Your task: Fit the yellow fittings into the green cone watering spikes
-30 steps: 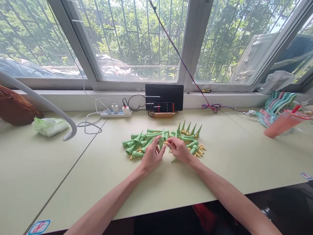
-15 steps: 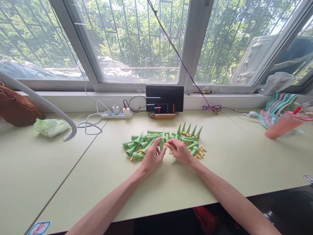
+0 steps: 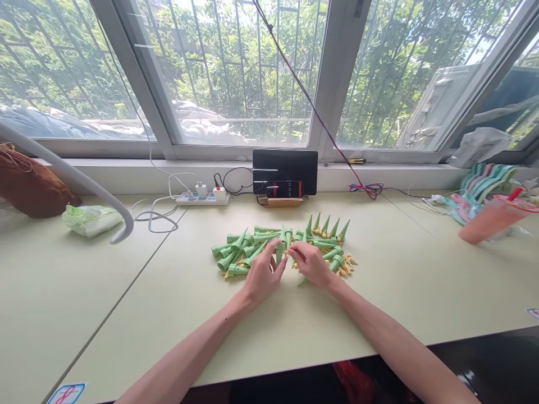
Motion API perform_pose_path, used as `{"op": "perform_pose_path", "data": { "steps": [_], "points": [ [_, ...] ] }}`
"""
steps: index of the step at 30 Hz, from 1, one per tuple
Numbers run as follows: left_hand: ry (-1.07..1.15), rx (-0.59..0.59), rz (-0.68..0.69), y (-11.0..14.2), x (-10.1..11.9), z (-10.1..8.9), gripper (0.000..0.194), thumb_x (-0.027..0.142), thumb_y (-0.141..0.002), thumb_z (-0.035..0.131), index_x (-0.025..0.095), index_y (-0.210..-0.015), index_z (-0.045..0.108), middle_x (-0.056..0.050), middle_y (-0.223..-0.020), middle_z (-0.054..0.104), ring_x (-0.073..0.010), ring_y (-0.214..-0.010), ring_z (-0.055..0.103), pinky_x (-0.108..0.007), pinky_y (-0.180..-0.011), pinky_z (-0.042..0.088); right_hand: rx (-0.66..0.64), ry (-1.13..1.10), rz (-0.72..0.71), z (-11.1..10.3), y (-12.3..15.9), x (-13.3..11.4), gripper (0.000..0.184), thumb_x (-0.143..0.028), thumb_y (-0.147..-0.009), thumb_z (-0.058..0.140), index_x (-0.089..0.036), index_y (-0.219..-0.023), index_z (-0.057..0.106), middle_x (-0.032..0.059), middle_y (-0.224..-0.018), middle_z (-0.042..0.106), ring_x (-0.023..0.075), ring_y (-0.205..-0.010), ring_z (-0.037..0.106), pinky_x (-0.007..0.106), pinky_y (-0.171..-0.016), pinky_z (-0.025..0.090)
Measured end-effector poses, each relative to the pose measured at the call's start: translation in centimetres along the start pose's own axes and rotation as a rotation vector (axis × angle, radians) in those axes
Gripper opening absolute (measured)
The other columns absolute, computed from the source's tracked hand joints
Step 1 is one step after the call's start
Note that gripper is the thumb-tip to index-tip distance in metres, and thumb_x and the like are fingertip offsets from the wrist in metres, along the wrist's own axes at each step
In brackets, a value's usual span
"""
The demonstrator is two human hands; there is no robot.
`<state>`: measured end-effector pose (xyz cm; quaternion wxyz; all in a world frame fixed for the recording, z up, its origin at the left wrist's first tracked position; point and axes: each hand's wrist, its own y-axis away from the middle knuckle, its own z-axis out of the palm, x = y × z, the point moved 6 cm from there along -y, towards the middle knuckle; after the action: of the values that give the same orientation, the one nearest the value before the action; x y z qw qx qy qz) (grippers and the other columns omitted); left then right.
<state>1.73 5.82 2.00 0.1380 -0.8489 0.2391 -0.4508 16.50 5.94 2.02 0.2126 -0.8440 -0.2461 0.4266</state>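
My left hand (image 3: 264,270) is closed on a green plastic spike (image 3: 279,251), holding it with the narrow end downward between thumb and fingers. Right beside it, my right hand (image 3: 309,261) pinches a small yellow plastic piece (image 3: 287,253) against the side of that spike. Fingers partly hide where the two parts meet. Around both hands lies a pile of green spikes (image 3: 236,247) with ribbed caps. Loose yellow pieces (image 3: 346,266) are scattered to the right. Behind these, several green spikes (image 3: 334,226) stand point up in a row on yellow pieces.
A phone (image 3: 285,189) leans on a dark tablet (image 3: 309,165) at the back. Left of it are a power strip (image 3: 202,198) with cables, a plastic bag (image 3: 90,219) and a curved white tube (image 3: 122,216). A red drink cup (image 3: 484,221) lies tilted at right.
My right fingers have come slightly closer to the spike, so less of the yellow piece shows. The whole view has shifted slightly; the pile looks the same.
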Motion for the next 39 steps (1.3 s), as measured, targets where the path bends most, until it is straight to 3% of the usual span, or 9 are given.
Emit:
{"op": "perform_pose_path", "data": {
  "steps": [8, 15, 39],
  "points": [
    [-0.039, 0.014, -0.037, -0.2, -0.4, -0.2, 0.042, 0.034, -0.09, 0.055, 0.021, -0.129, 0.047, 0.0, -0.083, 0.059, -0.0062, -0.046, 0.048, -0.022, -0.053, 0.046, -0.007, -0.053, -0.019, 0.2, 0.1, -0.1, 0.013, -0.026, -0.096, 0.051, -0.02, -0.103, 0.059, 0.0034, -0.087, 0.063, 0.0117, -0.061, 0.053, 0.024, -0.059, 0.045],
    [-0.039, 0.013, -0.047, -0.1, -0.5, -0.2, 0.042, 0.035, -0.091, 0.054, 0.02, -0.129, 0.047, 0.0, -0.085, 0.06, -0.0057, -0.044, 0.048, -0.024, -0.055, 0.047, 0.003, -0.047, -0.009, 0.3, 0.0, -0.1, 0.011, -0.026, -0.097, 0.05, -0.019, -0.099, 0.059, 0.0042, -0.087, 0.063, 0.014, -0.069, 0.057, 0.025, -0.062, 0.046],
    [-0.037, -0.004, -0.058, 0.0, -1.2, -0.2, 0.046, 0.039, -0.091, 0.053, 0.019, -0.131, 0.047, 0.001, -0.078, 0.059, -0.0076, -0.044, 0.05, -0.024, -0.053, 0.046, -0.033, -0.03, 0.021, 0.7, -0.1, 0.0, 0.013, -0.025, -0.097, 0.047, -0.018, -0.094, 0.058, 0.0033, -0.08, 0.063, 0.0139, -0.064, 0.054, 0.025, -0.061, 0.042]
  ]
}}
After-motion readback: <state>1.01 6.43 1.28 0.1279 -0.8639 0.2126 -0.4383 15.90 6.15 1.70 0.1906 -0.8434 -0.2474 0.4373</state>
